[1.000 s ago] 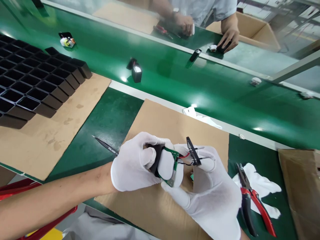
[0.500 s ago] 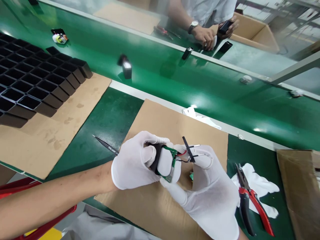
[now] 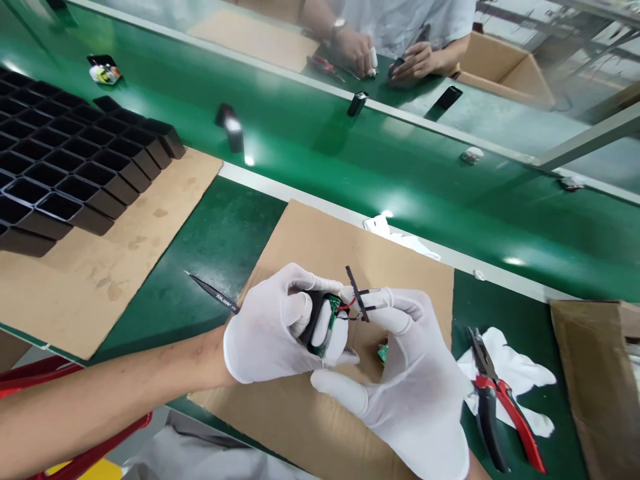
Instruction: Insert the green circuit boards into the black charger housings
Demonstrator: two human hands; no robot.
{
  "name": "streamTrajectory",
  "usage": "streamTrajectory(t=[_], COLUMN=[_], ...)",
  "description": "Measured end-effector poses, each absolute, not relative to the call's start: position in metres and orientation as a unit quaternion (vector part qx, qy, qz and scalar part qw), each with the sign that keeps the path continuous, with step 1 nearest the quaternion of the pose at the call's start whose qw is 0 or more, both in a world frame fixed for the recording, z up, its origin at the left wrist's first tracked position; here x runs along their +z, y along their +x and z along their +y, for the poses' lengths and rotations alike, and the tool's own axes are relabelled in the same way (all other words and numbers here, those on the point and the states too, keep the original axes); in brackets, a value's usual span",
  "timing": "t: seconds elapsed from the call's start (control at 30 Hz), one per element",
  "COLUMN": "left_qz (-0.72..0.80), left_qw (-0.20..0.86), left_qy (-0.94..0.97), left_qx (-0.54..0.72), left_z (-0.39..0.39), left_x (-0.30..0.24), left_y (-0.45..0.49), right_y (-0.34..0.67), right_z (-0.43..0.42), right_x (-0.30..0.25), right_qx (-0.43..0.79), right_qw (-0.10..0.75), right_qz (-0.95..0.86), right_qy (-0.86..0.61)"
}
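Note:
My left hand [image 3: 273, 327], in a white glove, is closed round a black plastic case [image 3: 313, 320]. A green circuit board [image 3: 334, 313] with a white oval pad [image 3: 321, 325] sits partly inside it. Red and black wires run from the board through a thin black strip [image 3: 357, 293], their metal ends lying over my right index finger. My gloved right hand [image 3: 405, 360] is at the board's outer end; its thumb stands apart from the board, while white fingertips touch that end. Part of the board is hidden by the fingers.
Cardboard [image 3: 300, 240] lies under my hands, with another green board [image 3: 383, 352] on it. Black tweezers [image 3: 215, 292] are at left, pliers [image 3: 493, 393] on a white glove [image 3: 530, 373] at right. Several black cases [image 3: 65, 160] stand at left. Across the green belt [image 3: 300, 140], a person [image 3: 385, 47] works.
The board has gone deeper into the black case. My right thumb has come off the board. The wires and strip moved left. Items on the belt shifted left, and the other person's hands moved apart.

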State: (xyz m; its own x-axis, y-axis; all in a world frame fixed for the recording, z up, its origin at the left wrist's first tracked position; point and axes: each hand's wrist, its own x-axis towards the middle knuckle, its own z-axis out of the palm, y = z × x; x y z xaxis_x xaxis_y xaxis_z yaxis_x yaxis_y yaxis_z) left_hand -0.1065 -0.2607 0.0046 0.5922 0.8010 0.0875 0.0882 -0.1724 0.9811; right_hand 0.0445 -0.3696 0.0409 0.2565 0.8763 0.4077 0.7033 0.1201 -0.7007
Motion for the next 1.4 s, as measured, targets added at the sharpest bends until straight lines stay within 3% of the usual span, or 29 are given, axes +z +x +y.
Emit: streamTrajectory(t=[0.5, 0.63, 0.8, 1.0, 1.23, 1.3, 1.4], left_qz=[0.217, 0.243, 0.341, 0.394, 0.387, 0.411, 0.432], left_qw=[0.643, 0.615, 0.554, 0.443, 0.419, 0.437, 0.465], left_qy=[0.661, 0.661, 0.656, 0.694, 0.688, 0.657, 0.631], left_qx=[0.321, 0.355, 0.384, 0.408, 0.449, 0.457, 0.446], left_z=[-0.262, -0.278, -0.312, -0.336, -0.326, -0.322, -0.318], left_x=[0.003, 0.015, 0.010, -0.014, -0.019, -0.022, -0.024], left_y=[-0.102, -0.122, -0.151, -0.178, -0.216, -0.218, -0.219], right_y=[0.040, 0.025, -0.032, -0.065, -0.044, -0.040, -0.040], right_z=[-0.372, -0.389, -0.417, -0.422, -0.441, -0.446, -0.447], right_x=[0.039, 0.042, 0.019, -0.003, -0.017, -0.024, -0.029], right_qx=[0.100, 0.070, -0.072, -0.064, -0.138, -0.106, -0.005], right_qw=[0.474, 0.479, 0.455, 0.471, 0.331, 0.352, 0.456], right_qz=[-0.583, -0.604, -0.594, -0.568, -0.573, -0.548, -0.449], right_qy=[-0.652, -0.633, -0.660, -0.672, -0.737, -0.751, -0.769])
